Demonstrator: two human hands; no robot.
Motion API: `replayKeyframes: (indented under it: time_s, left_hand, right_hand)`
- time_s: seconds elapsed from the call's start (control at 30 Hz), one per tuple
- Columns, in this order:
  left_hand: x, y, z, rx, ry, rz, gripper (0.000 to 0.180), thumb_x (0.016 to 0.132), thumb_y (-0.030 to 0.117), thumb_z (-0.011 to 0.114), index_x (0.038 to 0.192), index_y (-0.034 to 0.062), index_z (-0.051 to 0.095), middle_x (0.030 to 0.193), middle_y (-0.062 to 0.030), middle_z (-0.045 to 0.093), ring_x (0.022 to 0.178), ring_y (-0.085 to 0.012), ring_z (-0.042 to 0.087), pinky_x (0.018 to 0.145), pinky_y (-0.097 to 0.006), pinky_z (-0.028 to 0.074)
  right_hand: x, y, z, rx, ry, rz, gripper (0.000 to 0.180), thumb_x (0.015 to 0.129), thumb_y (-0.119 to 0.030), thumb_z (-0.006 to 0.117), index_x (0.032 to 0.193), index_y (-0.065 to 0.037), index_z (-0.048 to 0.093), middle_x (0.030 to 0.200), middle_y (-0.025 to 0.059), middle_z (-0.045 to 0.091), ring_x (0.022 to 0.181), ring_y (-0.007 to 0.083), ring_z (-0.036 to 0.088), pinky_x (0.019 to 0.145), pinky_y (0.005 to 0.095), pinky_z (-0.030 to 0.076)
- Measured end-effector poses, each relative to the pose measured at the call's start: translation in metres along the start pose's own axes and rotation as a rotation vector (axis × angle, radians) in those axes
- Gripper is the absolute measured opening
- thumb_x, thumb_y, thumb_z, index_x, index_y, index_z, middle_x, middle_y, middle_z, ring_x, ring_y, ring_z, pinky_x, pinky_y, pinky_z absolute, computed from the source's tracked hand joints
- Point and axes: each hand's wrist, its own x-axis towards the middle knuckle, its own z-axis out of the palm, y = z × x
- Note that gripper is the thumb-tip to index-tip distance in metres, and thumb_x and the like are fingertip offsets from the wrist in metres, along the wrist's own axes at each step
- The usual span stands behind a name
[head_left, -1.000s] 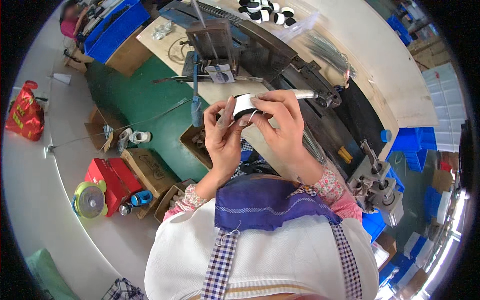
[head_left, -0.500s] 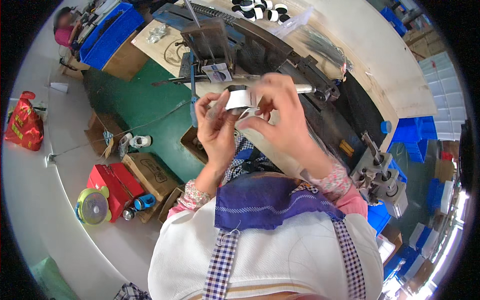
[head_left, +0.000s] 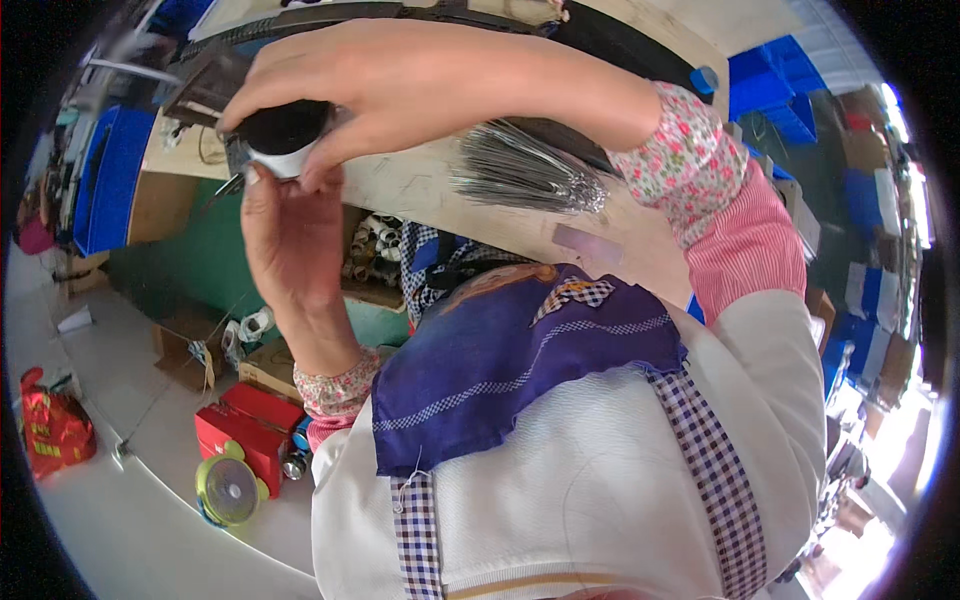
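Note:
Both my hands are raised at the upper left, around a short round roll [head_left: 284,126] with a black top face and a white side. My right hand [head_left: 365,85] reaches across from the right and curves over it, fingers on the far rim and thumb on the near side. From below, my left hand [head_left: 295,235] holds its white underside, with the thumb up against the edge. Part of the roll is hidden by the fingers. Just behind it stands a dark metal bracket [head_left: 205,85] on the bench machine.
A bundle of thin metal wires [head_left: 520,165] lies on the wooden bench [head_left: 420,180], near a pale purple card [head_left: 585,243]. Below the bench edge, an open box [head_left: 375,255] holds small white and brown pieces. Blue bins [head_left: 775,85] stand at right; a red box [head_left: 248,440] and a fan [head_left: 228,490] at lower left.
My hands have moved left with the roll, which now shows its black face upward. The right arm now stretches across the bench. The view has shifted, bringing the wire bundle closer to the middle.

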Motion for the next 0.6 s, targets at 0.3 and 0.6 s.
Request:
replayKeyframes:
  time_s: [0.3,0.6]
  left_hand:
    - [-0.017,0.041,-0.039,0.13,0.051,0.232,0.051,0.091,0.034,0.059,0.129,0.0022,0.044,0.128,-0.0131,0.051,0.118,-0.0261,0.05,0.099,-0.04,0.042]
    - [-0.004,0.024,-0.066,-0.083,0.3,0.338,0.018,0.091,0.014,0.06,0.105,0.0055,0.054,0.105,-0.0089,0.063,0.094,-0.0191,0.062,0.084,-0.035,0.05]
  right_hand:
    - [0.045,-0.009,0.017,0.08,-0.094,-0.101,0.048,0.076,-0.025,0.07,0.117,-0.006,0.055,0.115,0.0123,0.057,0.109,0.0288,0.055,0.089,0.0373,0.045]
    - [0.136,0.039,-0.005,0.069,0.151,0.185,0.032,0.093,-0.027,0.053,0.093,0.004,0.061,0.076,0.0214,0.064,0.068,0.0314,0.065,0.063,0.0392,0.05]
